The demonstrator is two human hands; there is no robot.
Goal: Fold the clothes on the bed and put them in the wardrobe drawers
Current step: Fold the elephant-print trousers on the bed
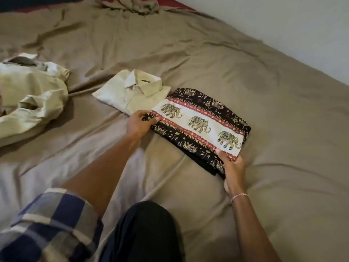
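A folded black garment with an elephant print [202,121] lies in the middle of the bed [264,110]. My left hand [138,123] grips its left end. My right hand [233,165] grips its near right corner, thumb on top. A folded cream collared shirt [132,91] lies just behind it, touching its left end. An unfolded pale green shirt [28,99] is heaped at the left edge of the view.
A crumpled tan piece of cloth [132,5] lies at the far end of the bed. A white wall [302,25] runs along the bed's right side. My knee in dark trousers [145,229] rests on the near edge. No wardrobe is in view.
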